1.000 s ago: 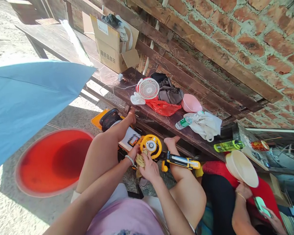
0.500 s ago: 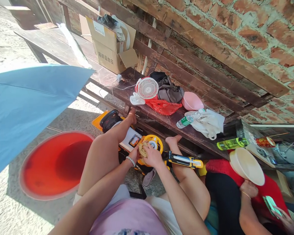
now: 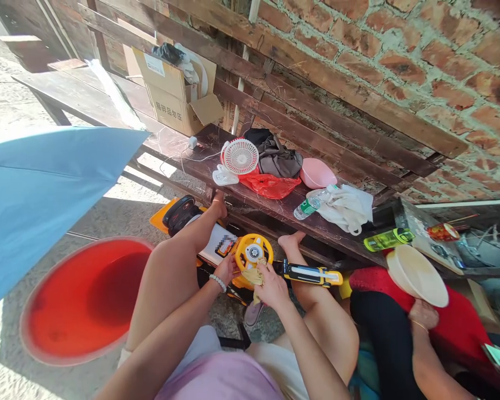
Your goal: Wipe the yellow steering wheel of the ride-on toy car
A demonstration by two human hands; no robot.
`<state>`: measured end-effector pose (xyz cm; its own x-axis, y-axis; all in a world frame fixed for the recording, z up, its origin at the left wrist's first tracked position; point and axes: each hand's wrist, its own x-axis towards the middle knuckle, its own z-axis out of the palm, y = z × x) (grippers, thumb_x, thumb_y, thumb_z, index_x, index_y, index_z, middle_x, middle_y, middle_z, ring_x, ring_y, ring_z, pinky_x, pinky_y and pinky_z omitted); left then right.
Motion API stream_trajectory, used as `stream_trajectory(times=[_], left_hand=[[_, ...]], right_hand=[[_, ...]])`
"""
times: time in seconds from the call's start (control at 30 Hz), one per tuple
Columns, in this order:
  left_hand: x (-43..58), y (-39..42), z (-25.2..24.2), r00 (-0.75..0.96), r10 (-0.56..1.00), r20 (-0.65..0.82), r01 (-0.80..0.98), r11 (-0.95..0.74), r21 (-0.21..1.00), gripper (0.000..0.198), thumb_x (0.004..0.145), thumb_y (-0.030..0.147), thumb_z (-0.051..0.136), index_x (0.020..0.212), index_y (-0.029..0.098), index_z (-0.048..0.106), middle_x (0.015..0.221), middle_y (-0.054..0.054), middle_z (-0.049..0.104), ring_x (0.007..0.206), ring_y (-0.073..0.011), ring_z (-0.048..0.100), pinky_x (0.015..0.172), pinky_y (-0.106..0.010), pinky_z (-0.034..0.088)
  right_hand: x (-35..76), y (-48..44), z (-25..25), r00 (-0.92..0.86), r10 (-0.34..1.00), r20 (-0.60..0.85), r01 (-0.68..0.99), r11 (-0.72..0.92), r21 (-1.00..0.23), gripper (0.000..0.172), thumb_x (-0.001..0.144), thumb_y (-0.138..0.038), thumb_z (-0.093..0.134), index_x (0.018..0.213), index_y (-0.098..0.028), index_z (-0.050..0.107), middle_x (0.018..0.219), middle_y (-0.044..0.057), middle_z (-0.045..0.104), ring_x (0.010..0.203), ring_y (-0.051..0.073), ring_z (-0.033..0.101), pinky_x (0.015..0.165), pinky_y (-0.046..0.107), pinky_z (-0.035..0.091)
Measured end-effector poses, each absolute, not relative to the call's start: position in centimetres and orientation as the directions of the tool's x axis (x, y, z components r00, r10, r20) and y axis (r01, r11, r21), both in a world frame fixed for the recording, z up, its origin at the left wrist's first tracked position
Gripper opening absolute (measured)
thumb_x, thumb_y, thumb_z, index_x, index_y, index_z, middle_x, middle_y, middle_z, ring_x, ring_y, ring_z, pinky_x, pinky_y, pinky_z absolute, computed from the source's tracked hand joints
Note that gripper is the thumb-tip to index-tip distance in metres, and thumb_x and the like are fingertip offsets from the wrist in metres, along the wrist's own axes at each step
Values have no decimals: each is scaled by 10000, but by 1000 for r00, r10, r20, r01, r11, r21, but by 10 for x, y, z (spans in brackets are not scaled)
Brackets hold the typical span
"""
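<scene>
In my right hand (image 3: 271, 286) is a crumpled tan-yellow piece that looks like cloth (image 3: 256, 278), its loose end hanging below the fingers. Just to the left, my left hand (image 3: 225, 270), with a beaded bracelet on the wrist, has its fingers curled together; what they pinch, if anything, is too small to make out. Both hands are in front of the yellow steering wheel (image 3: 254, 251) of a toy ride-on car (image 3: 208, 241), between my knees. The cloth overlaps the wheel's lower rim.
A red tub (image 3: 66, 311) stands at left under a blue umbrella (image 3: 54, 178). On the wooden bench (image 3: 200, 161) are a cardboard box (image 3: 170, 103), fan (image 3: 240, 156), red bag (image 3: 270, 186) and water bottle (image 3: 307, 208). At right another person's hand (image 3: 424, 315) holds a cream bowl (image 3: 416, 278).
The tan-yellow bundle was gathered between both hands; now it hangs loosened from my right hand. My hands have moved apart, uncovering more of the steering wheel. The view has shifted slightly.
</scene>
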<state>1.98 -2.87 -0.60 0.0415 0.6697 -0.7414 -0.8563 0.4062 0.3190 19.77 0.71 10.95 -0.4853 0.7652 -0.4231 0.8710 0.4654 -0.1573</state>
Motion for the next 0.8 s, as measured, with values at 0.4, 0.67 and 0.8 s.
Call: stream_trajectory(times=[0.4, 0.67, 0.8], left_hand=[[15, -31, -6, 53, 683, -728, -863, 398, 312, 387, 1106, 425, 345, 1224, 222, 652, 968, -80, 799, 933, -229, 752, 933, -400, 553], [16, -27, -5, 42, 659, -751, -865, 400, 303, 387, 1076, 410, 375, 1268, 225, 655, 1005, -101, 809, 1007, -268, 765, 887, -379, 577], [16, -27, -2, 18, 651, -759, -842, 419, 340, 393, 1084, 421, 351, 1225, 213, 654, 1012, -100, 808, 935, -242, 767, 799, -321, 568]], right_hand=[[147, 68, 109, -583, 680, -444, 810, 530, -251, 759, 856, -343, 636, 1602, -338, 493, 1659, 53, 468, 1298, 284, 643, 1053, 389, 507], [170, 35, 96, -396, 815, -423, 917, 328, -226, 789, 887, -360, 594, 1650, -292, 408, 1674, 112, 431, 1218, 277, 692, 969, 357, 537], [176, 17, 89, -384, 825, -414, 920, 306, -244, 785, 887, -343, 598, 1646, -279, 407, 1671, 118, 440, 1226, 281, 694, 964, 348, 534]])
